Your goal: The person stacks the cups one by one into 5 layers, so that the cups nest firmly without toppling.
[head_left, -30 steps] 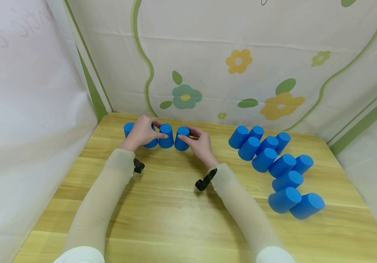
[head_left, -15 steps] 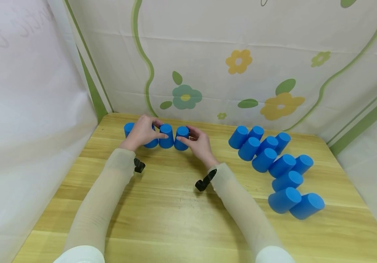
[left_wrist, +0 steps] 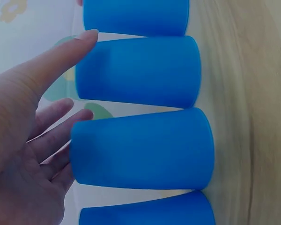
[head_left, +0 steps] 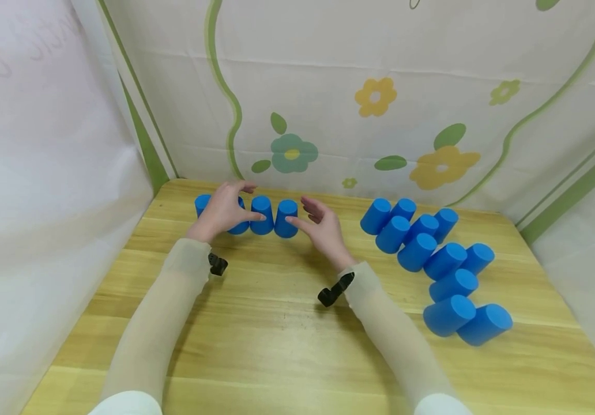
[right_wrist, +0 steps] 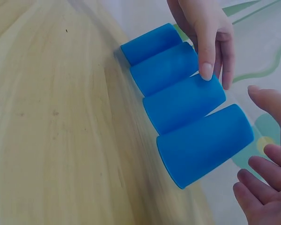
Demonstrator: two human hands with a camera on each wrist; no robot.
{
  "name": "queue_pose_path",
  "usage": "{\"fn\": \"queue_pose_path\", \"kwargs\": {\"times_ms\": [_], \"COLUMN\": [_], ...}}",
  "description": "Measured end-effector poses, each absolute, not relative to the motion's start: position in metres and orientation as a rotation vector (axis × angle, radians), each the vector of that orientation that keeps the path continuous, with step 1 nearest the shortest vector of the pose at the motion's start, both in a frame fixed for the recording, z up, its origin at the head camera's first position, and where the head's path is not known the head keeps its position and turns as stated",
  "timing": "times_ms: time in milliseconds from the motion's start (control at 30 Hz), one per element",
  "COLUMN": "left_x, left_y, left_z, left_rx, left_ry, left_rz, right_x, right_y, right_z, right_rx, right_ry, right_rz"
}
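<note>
- Four blue cups stand upside down in a row near the back edge of the wooden table (head_left: 277, 346), toward the person's left, their wide rims touching or nearly so.
- The left hand (head_left: 223, 208) reaches across the row, thumb and fingers spread well apart; it pinches nothing that I can see.
- Its thumb lies over the narrow end of the third cup from the left (head_left: 262, 226), though whether skin meets plastic I cannot tell.
- From the head view that hand partly hides the leftmost cup (head_left: 202, 202) and the second cup (left_wrist: 143, 150).
- The right hand (head_left: 327, 235) is just beside the rightmost cup of the row (right_wrist: 203, 145), its fingers spread and its thumb held away from them.
- From the right wrist, a gap shows between that hand and the cup.
- Over on the person's right, a bunch of more blue cups (head_left: 418, 252), also upside down, bends in a loose line toward the near side of the table, well apart from the row.
- Pale sleeves (head_left: 144, 328) cover both arms, with a small black device (head_left: 218, 265) at each wrist.
- Behind the table hangs a white cloth (head_left: 323, 40) printed with flowers, leaves and wavy green lines.
</note>
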State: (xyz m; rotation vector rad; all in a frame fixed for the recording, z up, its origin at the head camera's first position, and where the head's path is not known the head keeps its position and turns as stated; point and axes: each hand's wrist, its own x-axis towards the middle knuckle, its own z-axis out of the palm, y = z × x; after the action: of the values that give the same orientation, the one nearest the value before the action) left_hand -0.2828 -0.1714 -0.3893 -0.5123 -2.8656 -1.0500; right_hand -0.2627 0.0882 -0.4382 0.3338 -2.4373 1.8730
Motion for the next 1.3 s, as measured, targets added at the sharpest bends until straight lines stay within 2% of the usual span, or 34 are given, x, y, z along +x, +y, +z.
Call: {"fn": "queue_pose_path", "kwargs": {"times_ms": [400,867,1300], "left_x": [-0.265,-0.239,-0.226], "left_y": [-0.160,-0.135,-0.104], "left_z": [-0.380,-0.390,-0.402], "left_rx": [-0.567,-0.647,-0.792], "left_ry": [-2.777,-2.752,-2.755], "left_rz": [-1.055,-1.116,-1.171], "right_x": [-0.242,-0.199,-0.156], "right_y": [0.130,0.191,0.237], "right_z": [-0.433,-0.434,-0.402], "right_rx": [0.360,0.295,0.251], "right_ry": [-2.427,-2.490,-2.498], "right_rz": [1.806,1.716,1.654]}}
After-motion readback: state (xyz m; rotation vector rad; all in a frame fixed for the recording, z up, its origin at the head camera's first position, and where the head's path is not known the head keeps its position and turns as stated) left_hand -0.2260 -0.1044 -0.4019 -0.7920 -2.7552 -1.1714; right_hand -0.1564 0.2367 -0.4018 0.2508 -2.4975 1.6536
